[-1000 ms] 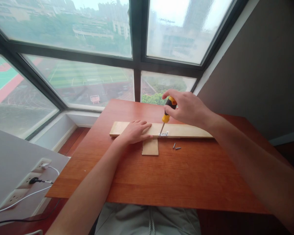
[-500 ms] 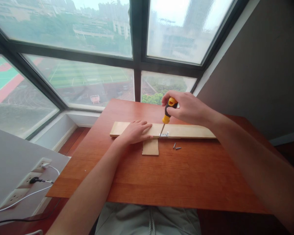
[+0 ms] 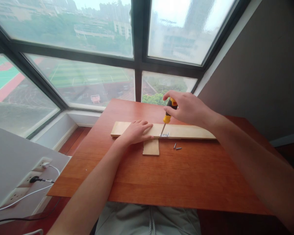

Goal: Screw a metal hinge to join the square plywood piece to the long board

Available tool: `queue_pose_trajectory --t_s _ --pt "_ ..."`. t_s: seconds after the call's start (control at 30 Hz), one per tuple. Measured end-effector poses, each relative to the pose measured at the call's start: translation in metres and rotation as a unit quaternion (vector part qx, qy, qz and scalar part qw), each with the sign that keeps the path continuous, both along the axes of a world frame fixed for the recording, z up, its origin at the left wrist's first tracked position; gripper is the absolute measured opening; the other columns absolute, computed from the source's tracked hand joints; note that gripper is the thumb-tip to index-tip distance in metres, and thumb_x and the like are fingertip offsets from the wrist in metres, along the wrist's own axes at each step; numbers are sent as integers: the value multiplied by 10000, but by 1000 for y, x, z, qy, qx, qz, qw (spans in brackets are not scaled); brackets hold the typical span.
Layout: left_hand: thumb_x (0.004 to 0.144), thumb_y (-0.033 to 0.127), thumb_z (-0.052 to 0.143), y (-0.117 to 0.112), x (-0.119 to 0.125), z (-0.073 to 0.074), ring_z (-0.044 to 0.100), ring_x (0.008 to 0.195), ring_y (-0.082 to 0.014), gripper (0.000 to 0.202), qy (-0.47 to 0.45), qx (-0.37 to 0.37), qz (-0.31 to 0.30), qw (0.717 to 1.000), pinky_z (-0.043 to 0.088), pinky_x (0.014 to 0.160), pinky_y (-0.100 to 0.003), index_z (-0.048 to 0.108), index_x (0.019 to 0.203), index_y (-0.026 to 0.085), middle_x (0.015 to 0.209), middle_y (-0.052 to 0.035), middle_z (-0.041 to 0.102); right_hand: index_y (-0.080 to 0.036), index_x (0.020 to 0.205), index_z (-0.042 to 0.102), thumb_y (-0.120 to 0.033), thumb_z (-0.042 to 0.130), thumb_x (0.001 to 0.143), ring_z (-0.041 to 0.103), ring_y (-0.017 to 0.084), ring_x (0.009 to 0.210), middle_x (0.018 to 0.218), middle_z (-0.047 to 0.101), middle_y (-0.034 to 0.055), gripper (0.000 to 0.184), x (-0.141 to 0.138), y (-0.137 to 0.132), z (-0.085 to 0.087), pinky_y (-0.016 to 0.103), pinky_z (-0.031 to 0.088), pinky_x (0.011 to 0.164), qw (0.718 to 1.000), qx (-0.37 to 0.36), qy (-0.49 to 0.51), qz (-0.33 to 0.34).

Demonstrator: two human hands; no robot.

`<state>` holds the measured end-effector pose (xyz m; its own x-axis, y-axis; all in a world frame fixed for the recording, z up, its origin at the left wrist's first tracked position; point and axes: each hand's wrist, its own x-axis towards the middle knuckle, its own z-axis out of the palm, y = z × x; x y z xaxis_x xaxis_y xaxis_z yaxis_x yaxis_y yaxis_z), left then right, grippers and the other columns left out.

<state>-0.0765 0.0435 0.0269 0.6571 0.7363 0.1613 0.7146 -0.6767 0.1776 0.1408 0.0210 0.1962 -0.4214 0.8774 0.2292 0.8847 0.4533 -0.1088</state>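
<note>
A long pale wooden board lies across the table. My left hand rests flat on its left part, fingers stretched out. In my right hand is a yellow and black screwdriver, tilted, its tip down at a small metal bracket on the board's near edge. A screw seems to stand at the bracket's right end; the tip's exact contact is too small to make out. Just in front of the board lie two loose screws. A short thin wooden piece sticks out from under the board below my left hand.
The reddish-brown wooden table reaches close to my lap. Large windows rise behind it, with a grey wall on the right. Wall sockets with plugged-in cables are beyond the table's left edge.
My right hand's fingers have shifted slightly around the screwdriver handle. The whole view has moved a little; my left hand and the board stay in place.
</note>
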Motion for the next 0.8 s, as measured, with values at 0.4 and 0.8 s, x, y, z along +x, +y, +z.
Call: queue_pose_trajectory --t_s 0.4,0.8 --pt "867 629 527 -1 1 -2 561 1122 -287 581 -12 2 10 1000 405 940 -391 535 1328 276 1233 -93 597 -194 1082 636 -230 559 811 613 206 894 1055 689 57 284 2 1 2 301 424 702 999 -24 2 29" --pt "826 616 599 -3 2 -2 546 1130 -292 622 -11 -3 9 1000 388 970 -406 498 1335 274 1267 -100 569 -206 1121 602 -287 531 854 613 238 918 1140 657 82 289 -1 -3 -2 328 426 704 999 12 -34 3"
